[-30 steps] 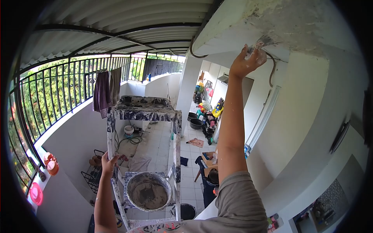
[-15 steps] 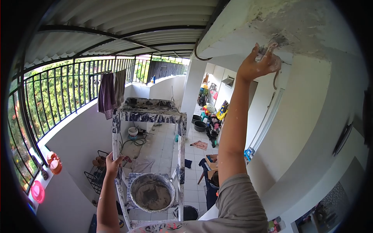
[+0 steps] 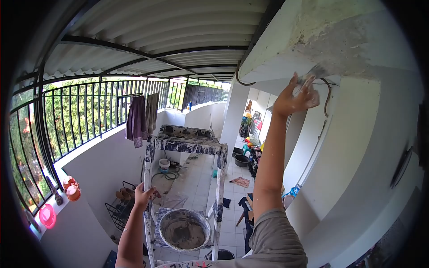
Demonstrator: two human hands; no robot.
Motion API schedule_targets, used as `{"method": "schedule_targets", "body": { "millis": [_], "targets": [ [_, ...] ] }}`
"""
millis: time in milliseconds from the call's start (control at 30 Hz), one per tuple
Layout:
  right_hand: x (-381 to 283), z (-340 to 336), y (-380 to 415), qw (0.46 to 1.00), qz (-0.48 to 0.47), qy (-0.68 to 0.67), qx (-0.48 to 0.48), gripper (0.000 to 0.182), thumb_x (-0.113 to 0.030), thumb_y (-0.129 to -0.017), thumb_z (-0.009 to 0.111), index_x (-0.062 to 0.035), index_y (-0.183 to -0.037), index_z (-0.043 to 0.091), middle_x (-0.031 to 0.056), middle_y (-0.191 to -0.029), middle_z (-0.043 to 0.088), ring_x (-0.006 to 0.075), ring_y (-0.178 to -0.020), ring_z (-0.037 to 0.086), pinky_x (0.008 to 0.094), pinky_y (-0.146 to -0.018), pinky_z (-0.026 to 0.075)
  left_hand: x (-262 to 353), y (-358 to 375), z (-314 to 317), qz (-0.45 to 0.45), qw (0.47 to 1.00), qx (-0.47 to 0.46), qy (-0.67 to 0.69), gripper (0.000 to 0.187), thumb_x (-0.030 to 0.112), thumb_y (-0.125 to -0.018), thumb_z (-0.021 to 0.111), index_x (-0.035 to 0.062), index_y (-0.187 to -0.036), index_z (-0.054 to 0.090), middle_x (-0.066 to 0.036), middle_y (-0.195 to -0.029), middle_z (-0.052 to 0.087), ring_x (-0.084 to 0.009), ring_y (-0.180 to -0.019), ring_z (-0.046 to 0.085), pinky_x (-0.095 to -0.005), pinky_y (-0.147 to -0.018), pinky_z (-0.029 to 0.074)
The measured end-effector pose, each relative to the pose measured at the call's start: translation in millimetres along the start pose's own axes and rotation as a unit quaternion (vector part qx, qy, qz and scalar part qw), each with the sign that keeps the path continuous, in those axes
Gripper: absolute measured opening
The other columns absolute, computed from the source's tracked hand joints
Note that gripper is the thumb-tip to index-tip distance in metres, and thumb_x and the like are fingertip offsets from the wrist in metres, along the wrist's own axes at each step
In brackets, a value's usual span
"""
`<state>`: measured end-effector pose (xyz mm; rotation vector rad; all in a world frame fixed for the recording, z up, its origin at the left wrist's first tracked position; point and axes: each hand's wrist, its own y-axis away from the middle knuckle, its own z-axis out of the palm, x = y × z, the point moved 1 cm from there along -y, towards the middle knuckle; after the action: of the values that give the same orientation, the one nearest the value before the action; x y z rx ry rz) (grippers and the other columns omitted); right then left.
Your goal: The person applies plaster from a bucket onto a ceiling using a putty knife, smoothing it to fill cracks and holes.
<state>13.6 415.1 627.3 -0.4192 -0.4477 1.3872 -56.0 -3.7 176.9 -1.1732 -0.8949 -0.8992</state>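
My left hand (image 3: 144, 195) is closed around the side rail of a paint-spattered stepladder (image 3: 149, 172). On the ladder's step sits a round bucket (image 3: 184, 228) with grey plaster in its bottom and smeared round its rim. High on the right, my right hand (image 3: 298, 96), its fingers whitened with plaster, is closed on a putty knife (image 3: 318, 71). The blade is blurred and lies up against or very close to the beam's underside, beside a rough grey plaster patch (image 3: 344, 47). My fingers hide the knife's handle.
A black barred railing (image 3: 85, 114) runs along the left, with cloths (image 3: 135, 120) hung on it. Overhead is a corrugated roof (image 3: 178, 27) on dark metal bars. Below, the tiled floor (image 3: 196, 178) holds a white pail (image 3: 164, 164), a hose and dark tubs (image 3: 241, 161).
My view has shifted, so the ladder and bucket appear farther right and lower. My right hand has moved slightly down from the plaster patch, and the blade shows more clearly. My left hand keeps its hold.
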Motion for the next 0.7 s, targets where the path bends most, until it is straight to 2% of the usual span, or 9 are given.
{"method": "schedule_targets", "body": {
  "millis": [100, 133, 233, 367, 467, 567, 600, 700],
  "targets": [
    [-6, 14, -30, 0.999, -0.023, -0.029, 0.017, 0.045, -0.005, -0.085, 0.076, -0.0018, -0.128, 0.064, 0.0114, -0.107, 0.048, 0.0263, -0.101, 0.045, 0.0391, -0.074, 0.049, -6, -3, -1, 0.001, 1.000, -0.016, 0.014, 0.015, 0.012, -0.078, 0.069, -0.0001, -0.084, 0.062, -0.005, -0.067, 0.060, -0.0136, -0.053, 0.055, -0.0287, -0.051, 0.042],
    [-4, 26, -23, 0.998, 0.021, -0.053, 0.021, 0.026, -0.010, -0.083, 0.080, 0.0004, -0.105, 0.068, 0.0139, -0.101, 0.052, 0.0285, -0.092, 0.049, 0.0416, -0.073, 0.048, -5, -3, -1, -0.001, 1.000, -0.022, 0.021, 0.015, 0.011, -0.078, 0.069, -0.0001, -0.083, 0.061, -0.005, -0.066, 0.060, -0.0137, -0.052, 0.055, -0.0287, -0.051, 0.042],
    [-2, 37, 1, 0.994, 0.027, -0.101, -0.017, 0.021, -0.007, -0.083, 0.079, 0.0022, -0.098, 0.067, 0.0146, -0.100, 0.051, 0.0280, -0.092, 0.050, 0.0417, -0.073, 0.048, -2, -1, 1, -0.006, 1.000, -0.013, 0.022, 0.014, 0.011, -0.078, 0.068, 0.0004, -0.083, 0.060, -0.005, -0.065, 0.060, -0.0138, -0.052, 0.054, -0.0286, -0.051, 0.042],
    [9, 38, 53, 0.983, 0.084, -0.127, -0.102, 0.024, -0.006, -0.085, 0.077, 0.0035, -0.104, 0.067, 0.0146, -0.100, 0.051, 0.0275, -0.093, 0.051, 0.0416, -0.073, 0.049, 5, 3, 2, -0.001, 1.000, -0.015, 0.011, 0.013, 0.011, -0.078, 0.068, 0.0011, -0.083, 0.060, -0.005, -0.066, 0.061, -0.0135, -0.052, 0.055, -0.0283, -0.051, 0.042],
    [8, 25, 65, 0.988, 0.053, -0.096, -0.112, 0.029, -0.007, -0.083, 0.080, 0.0018, -0.108, 0.068, 0.0135, -0.099, 0.051, 0.0277, -0.092, 0.052, 0.0413, -0.073, 0.049, 1, 4, 0, -0.005, 1.000, -0.012, 0.018, 0.013, 0.011, -0.078, 0.068, 0.0017, -0.083, 0.061, -0.005, -0.066, 0.061, -0.0134, -0.052, 0.055, -0.0278, -0.051, 0.042],
    [-23, 3, 28, 0.986, 0.115, -0.119, -0.019, 0.036, -0.008, -0.080, 0.083, -0.0007, -0.111, 0.068, 0.0127, -0.099, 0.052, 0.0272, -0.091, 0.051, 0.0409, -0.073, 0.049, -7, -7, 1, -0.002, 1.000, -0.016, 0.024, 0.014, 0.011, -0.078, 0.068, 0.0008, -0.085, 0.061, -0.006, -0.067, 0.062, -0.0129, -0.053, 0.055, -0.0276, -0.051, 0.043],
    [-31, -2, 5, 0.994, 0.062, -0.086, 0.031, 0.042, -0.008, -0.077, 0.085, -0.0026, -0.115, 0.069, 0.0118, -0.100, 0.052, 0.0265, -0.091, 0.050, 0.0402, -0.073, 0.048, -12, -7, -1, -0.002, 1.000, -0.016, 0.022, 0.016, 0.011, -0.078, 0.069, -0.0003, -0.086, 0.062, -0.006, -0.068, 0.063, -0.0125, -0.053, 0.055, -0.0276, -0.050, 0.044],
    [-37, 12, -31, 0.993, 0.045, -0.098, 0.054, 0.042, -0.007, -0.077, 0.085, -0.0021, -0.116, 0.069, 0.0113, -0.100, 0.052, 0.0262, -0.091, 0.050, 0.0393, -0.073, 0.047, -17, -8, -8, -0.010, 0.999, -0.025, 0.020, 0.017, 0.012, -0.079, 0.070, -0.0007, -0.087, 0.062, -0.005, -0.069, 0.062, -0.0116, -0.053, 0.054, -0.0275, -0.051, 0.044]
  ]
}}
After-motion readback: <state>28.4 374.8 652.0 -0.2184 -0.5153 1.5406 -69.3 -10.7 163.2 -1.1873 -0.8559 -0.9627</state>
